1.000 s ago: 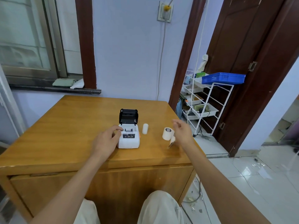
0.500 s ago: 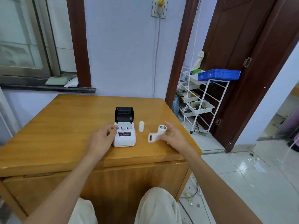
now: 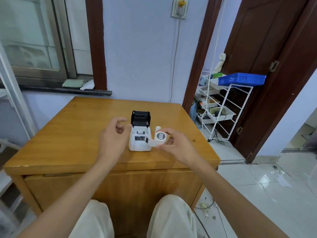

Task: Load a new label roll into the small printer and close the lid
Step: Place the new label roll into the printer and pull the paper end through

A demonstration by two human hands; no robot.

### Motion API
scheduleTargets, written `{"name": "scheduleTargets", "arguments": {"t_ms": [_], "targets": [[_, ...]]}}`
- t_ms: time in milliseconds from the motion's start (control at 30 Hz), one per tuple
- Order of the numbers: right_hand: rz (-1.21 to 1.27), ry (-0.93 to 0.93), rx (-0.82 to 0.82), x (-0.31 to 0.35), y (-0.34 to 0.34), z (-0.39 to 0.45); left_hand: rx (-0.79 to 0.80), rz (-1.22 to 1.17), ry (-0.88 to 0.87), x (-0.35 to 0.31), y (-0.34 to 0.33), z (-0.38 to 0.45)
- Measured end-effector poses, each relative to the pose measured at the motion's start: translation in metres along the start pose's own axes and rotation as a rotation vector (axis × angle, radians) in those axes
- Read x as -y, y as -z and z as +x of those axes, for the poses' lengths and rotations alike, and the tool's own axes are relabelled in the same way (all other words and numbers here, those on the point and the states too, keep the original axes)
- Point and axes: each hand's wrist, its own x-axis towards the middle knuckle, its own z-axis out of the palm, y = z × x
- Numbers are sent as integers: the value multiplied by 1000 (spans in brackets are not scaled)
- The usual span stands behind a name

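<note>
At frame centre, the right hand pinched the roll beside the printer, lid up; the left hand hovered loosely curled, empty. The trailing label end risked snagging or folding during insertion.

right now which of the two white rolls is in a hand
The label roll with the dark round sticker on its end, gripped by the right hand. The plain white roll behind it stands untouched on the table.

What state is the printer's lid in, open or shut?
Open. The black lid stands raised behind the white printer, exposing its compartment, while the right hand holds the label roll beside it.
</note>
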Motion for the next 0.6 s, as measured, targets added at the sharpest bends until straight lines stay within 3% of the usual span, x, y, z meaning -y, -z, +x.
{"name": "scheduleTargets", "arguments": {"t_ms": [167,233,467,600], "targets": [[64,106,120,36,-11,-22,644,7,334,-59,23,2],[88,132,145,43,-14,-28,846,8,365,-71,35,5],[9,187,156,53,-17,-38,841,-145,474,-56,39,-7],[69,144,56,52,-26,-41,652,-425,603,-49,33,-21]]}}
